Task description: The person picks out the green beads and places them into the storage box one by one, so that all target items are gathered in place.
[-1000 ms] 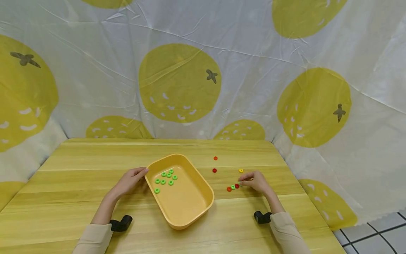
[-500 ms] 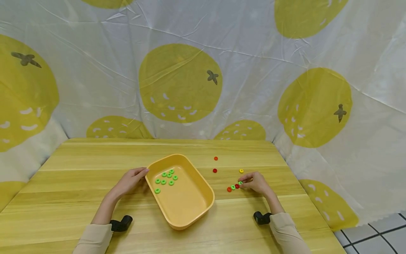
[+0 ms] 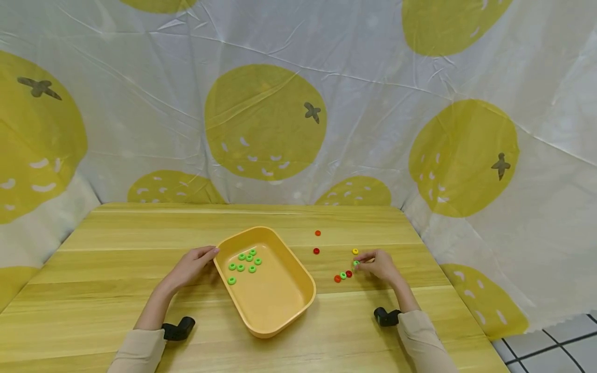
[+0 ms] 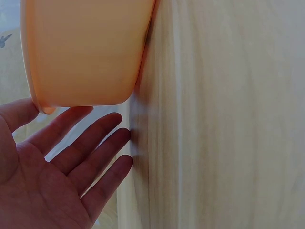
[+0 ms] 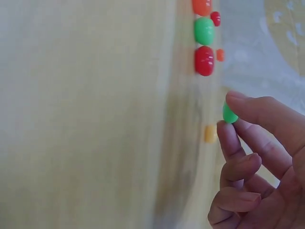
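Observation:
My right hand (image 3: 379,265) pinches a green bead (image 5: 229,113) between thumb and fingertip, lifted just off the table. The other fingers are curled loosely beneath. Left of it, an orange-red bead (image 3: 337,278), a green bead (image 3: 343,275) and a dark red bead (image 3: 349,274) sit in a short row on the table. My left hand (image 3: 193,265) touches the near-left corner of a shallow orange-yellow tray (image 3: 295,270). In the left wrist view, the thumb meets the rim and the index fingertip lies by the outer wall, other fingers spread straight. Several green beads (image 3: 240,268) lie inside the tray.
A yellow bead (image 3: 355,252) lies just behind my right hand. Farther back are a red bead (image 3: 316,251) and an orange bead (image 3: 318,233). A fruit-printed cloth (image 3: 364,129) hangs at the back and sides of the wooden table (image 3: 154,233).
The green bead at the right end of the row has been lifted in my right hand and moved slightly back and right, leaving the row. My left hand and the tray have stayed put.

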`<action>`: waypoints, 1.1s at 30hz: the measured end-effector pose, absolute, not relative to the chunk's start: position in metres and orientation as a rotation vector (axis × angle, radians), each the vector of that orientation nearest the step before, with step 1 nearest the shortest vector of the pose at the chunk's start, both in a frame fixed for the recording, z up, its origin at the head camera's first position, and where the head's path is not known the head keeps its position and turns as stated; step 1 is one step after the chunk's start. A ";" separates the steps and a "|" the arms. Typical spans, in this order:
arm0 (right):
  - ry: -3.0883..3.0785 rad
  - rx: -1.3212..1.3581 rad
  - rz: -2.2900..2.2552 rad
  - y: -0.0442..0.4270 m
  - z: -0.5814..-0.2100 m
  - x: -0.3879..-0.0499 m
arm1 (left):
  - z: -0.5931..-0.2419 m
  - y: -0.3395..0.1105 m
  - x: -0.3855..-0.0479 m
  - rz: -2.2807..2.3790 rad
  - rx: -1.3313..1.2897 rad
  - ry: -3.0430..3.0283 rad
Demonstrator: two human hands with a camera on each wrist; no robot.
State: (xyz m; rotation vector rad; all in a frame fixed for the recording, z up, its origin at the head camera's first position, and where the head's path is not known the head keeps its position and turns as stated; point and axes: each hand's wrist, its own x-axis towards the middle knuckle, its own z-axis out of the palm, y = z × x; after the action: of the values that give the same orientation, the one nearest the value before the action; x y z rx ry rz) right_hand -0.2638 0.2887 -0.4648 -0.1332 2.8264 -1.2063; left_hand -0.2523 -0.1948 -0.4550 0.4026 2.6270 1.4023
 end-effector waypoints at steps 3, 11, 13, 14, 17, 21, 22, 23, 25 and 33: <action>2.838 -0.148 -1.221 0.287 -0.458 -0.266 | -0.455 -0.195 -0.252 1.399 0.401 2.627; 2.854 -0.195 -1.238 0.280 -0.441 -0.276 | -0.455 -0.195 -0.252 1.398 0.400 2.625; 2.846 -0.215 -1.245 0.275 -0.435 -0.277 | -0.455 -0.195 -0.252 1.403 0.402 2.624; 2.841 -0.224 -1.249 0.272 -0.432 -0.278 | -0.455 -0.195 -0.252 1.403 0.402 2.624; 2.828 -0.250 -1.267 0.262 -0.424 -0.280 | -0.455 -0.195 -0.252 1.407 0.405 2.620; 2.824 -0.269 -1.281 0.248 -0.416 -0.287 | -0.455 -0.195 -0.252 1.407 0.405 2.617; 2.829 -0.273 -1.275 0.244 -0.414 -0.288 | -0.455 -0.195 -0.252 1.407 0.407 2.617; 2.832 -0.279 -1.270 0.241 -0.412 -0.290 | -0.456 -0.195 -0.252 1.406 0.409 2.617; 2.837 -0.294 -1.266 0.233 -0.408 -0.293 | -0.456 -0.195 -0.252 1.407 0.411 2.617; 2.804 -0.379 -1.305 0.197 -0.393 -0.304 | -0.455 -0.195 -0.252 1.403 0.407 2.623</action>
State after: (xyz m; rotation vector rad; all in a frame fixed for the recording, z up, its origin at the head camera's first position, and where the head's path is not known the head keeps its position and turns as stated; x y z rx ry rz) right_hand -0.3035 0.1970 -0.3927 -0.3787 2.8035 -1.3054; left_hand -0.2524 -0.1951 -0.4547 0.4066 2.6229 1.4034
